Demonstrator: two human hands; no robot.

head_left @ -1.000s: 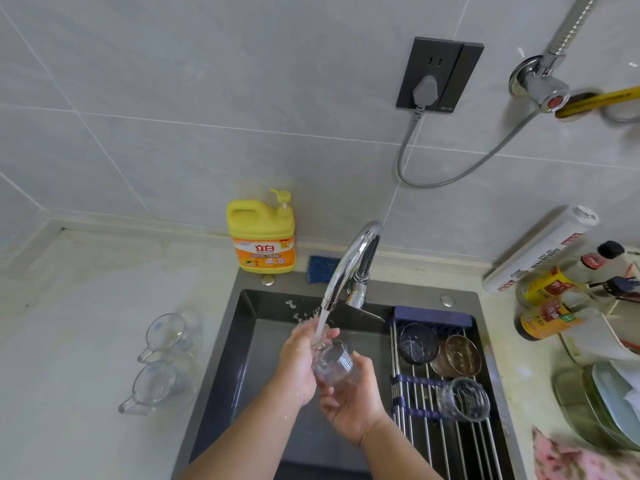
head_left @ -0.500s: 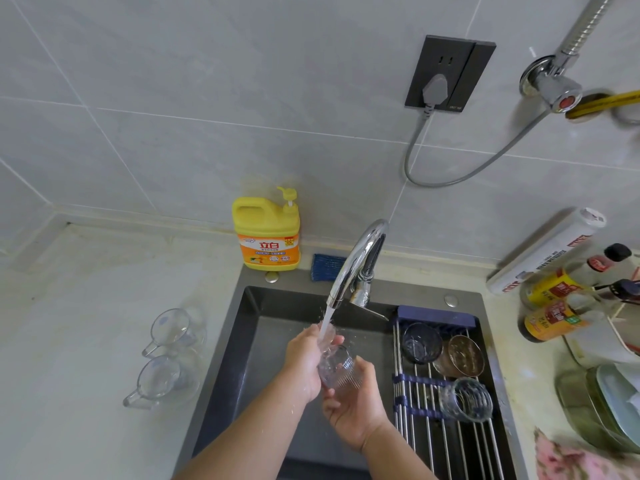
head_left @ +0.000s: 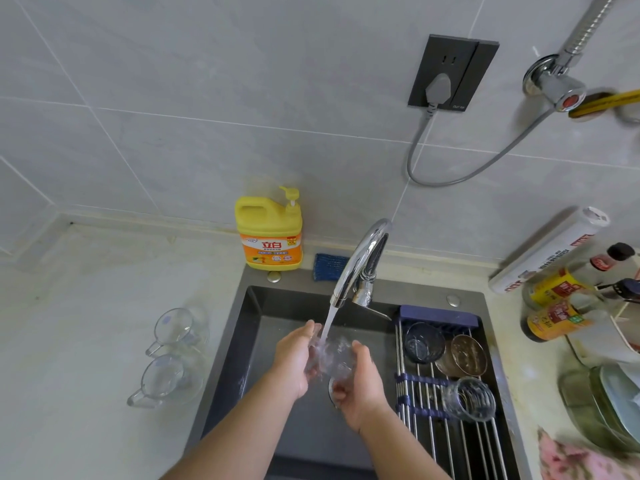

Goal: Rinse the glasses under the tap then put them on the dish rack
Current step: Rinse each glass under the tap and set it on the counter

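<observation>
Glass (head_left: 330, 358), mid-sink (head_left: 228, 358) and right under the tap (head_left: 360, 261) stream, clamped from both sides. Spotted two mugs (head_left: 173, 329) far left on the counter, well apart from the sink, probably next in line. Then soap (head_left: 268, 233) against the wall behind the sink. Had the left hand (head_left: 294, 362) wrapped round the glass's left side and the right hand (head_left: 360, 389) curled under and round its right. Couldn't make out the mouth's direction or the long axis, too much splash. Found the rack (head_left: 433, 427) just right of the right hand, so would bet on that hand for the carry. Noticed glasses (head_left: 469, 401) on it already, a couple at the far end, one on its side nearer. Saw bare bars at the near end, likely the landing spot. Bottles (head_left: 554, 320) further right, out of the way.
</observation>
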